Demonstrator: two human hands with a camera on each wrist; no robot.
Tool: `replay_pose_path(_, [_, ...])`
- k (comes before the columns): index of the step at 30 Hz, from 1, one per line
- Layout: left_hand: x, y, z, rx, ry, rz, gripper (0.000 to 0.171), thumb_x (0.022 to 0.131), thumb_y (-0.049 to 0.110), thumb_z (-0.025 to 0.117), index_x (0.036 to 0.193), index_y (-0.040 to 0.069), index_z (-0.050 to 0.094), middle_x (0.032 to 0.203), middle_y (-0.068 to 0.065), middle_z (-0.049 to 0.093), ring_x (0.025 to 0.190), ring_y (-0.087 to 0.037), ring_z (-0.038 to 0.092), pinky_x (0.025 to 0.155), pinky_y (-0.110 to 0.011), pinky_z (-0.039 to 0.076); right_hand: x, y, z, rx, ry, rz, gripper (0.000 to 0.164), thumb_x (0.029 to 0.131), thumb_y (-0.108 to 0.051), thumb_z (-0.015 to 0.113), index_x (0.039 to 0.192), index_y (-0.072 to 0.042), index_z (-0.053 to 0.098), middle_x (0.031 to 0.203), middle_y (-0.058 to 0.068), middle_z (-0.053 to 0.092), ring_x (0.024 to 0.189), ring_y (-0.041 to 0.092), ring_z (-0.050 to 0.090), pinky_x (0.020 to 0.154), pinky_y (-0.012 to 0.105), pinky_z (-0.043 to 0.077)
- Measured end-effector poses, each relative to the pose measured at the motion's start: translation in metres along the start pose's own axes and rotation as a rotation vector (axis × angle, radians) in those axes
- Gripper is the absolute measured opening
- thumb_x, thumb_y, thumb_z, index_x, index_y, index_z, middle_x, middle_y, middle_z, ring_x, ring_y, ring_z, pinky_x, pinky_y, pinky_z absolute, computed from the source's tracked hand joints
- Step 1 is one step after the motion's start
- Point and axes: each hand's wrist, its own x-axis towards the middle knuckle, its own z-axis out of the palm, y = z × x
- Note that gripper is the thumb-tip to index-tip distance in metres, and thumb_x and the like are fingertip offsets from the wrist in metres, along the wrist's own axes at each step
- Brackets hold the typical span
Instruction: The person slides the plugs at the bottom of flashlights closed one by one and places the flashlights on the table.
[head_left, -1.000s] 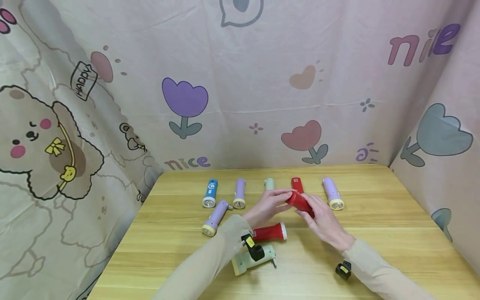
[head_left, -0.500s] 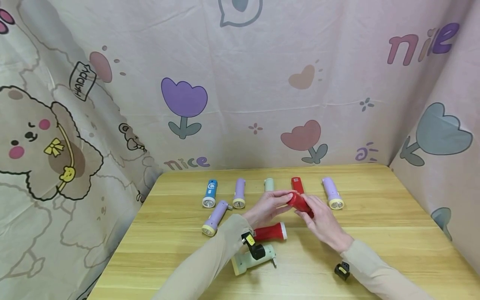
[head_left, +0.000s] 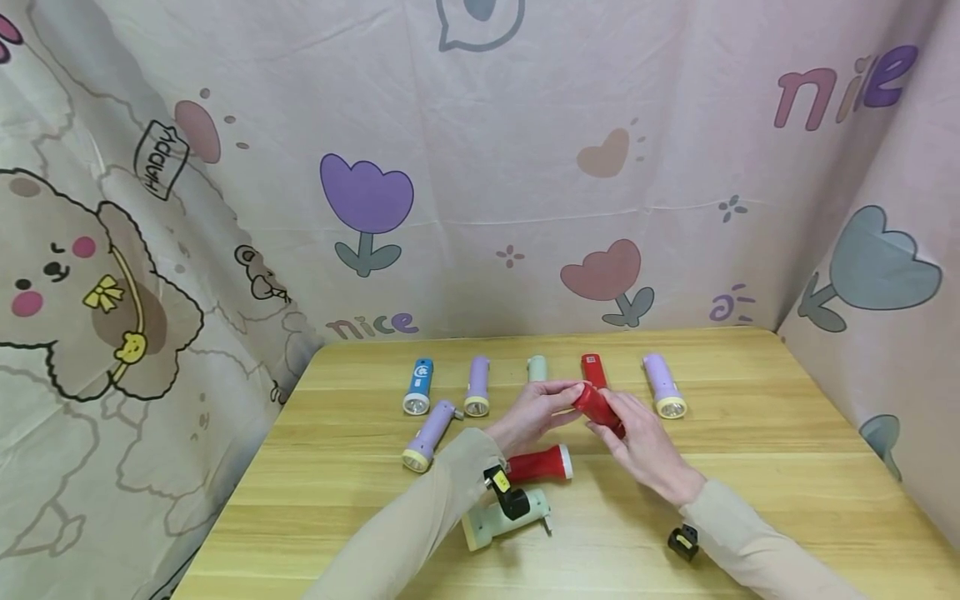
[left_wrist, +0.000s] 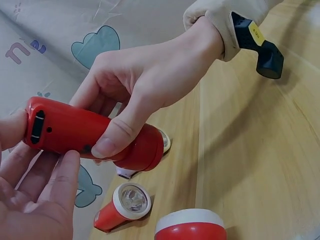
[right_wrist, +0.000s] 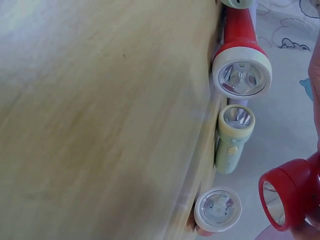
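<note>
Both hands hold a red flashlight (head_left: 598, 408) above the middle of the table. At its tail end, my left hand (head_left: 528, 414) pinches it between thumb and fingers. My right hand (head_left: 651, 446) grips the body closer to the lamp head, its thumb lying along the side in the left wrist view. A dark slot with metal strips and a small round hole show on the tail of the flashlight (left_wrist: 65, 127) there. In the right wrist view the lens of the held flashlight (right_wrist: 274, 205) faces left, unlit.
Behind the hands stand a row of flashlights: blue (head_left: 418, 387), purple (head_left: 477, 387), pale green (head_left: 537, 368), red (head_left: 593, 369) and purple (head_left: 664, 387). Nearer lie another purple one (head_left: 432, 437), a red one (head_left: 540, 465) and a pale green one (head_left: 510, 518) with a prong sticking out.
Both hands keep their hold on the red flashlight, which stays almost in place. The head view has shifted slightly.
</note>
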Motion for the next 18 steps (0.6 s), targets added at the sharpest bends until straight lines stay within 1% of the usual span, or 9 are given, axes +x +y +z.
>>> replay_pose_path(9, [-0.0011, -0.0030, -0.0055, 0.037, 0.004, -0.012, 0.038, 0.101, 0.020, 0.061, 0.134, 0.001, 0.062, 0.136, -0.016, 0.066, 0.125, -0.027, 0.065, 0.110, -0.039, 0.049, -0.0012, -0.0014, 0.0006, -0.016, -0.016, -0.012, 0.052, 0.081, -0.010, 0.082, 0.128, -0.002, 0.062, 0.113, 0.015, 0.072, 0.097, 0.026, 0.070, 0.079, 0.045, 0.063])
replay_pose_path(18, [-0.0015, -0.0028, -0.0053, 0.096, -0.005, 0.020, 0.040, 0.102, 0.021, 0.060, 0.135, -0.001, 0.061, 0.137, -0.018, 0.065, 0.129, -0.030, 0.063, 0.109, -0.038, 0.050, -0.0008, -0.0014, -0.0003, -0.035, -0.026, -0.004, 0.051, 0.081, -0.013, 0.083, 0.127, -0.002, 0.063, 0.112, 0.015, 0.073, 0.094, 0.026, 0.071, 0.075, 0.043, 0.063])
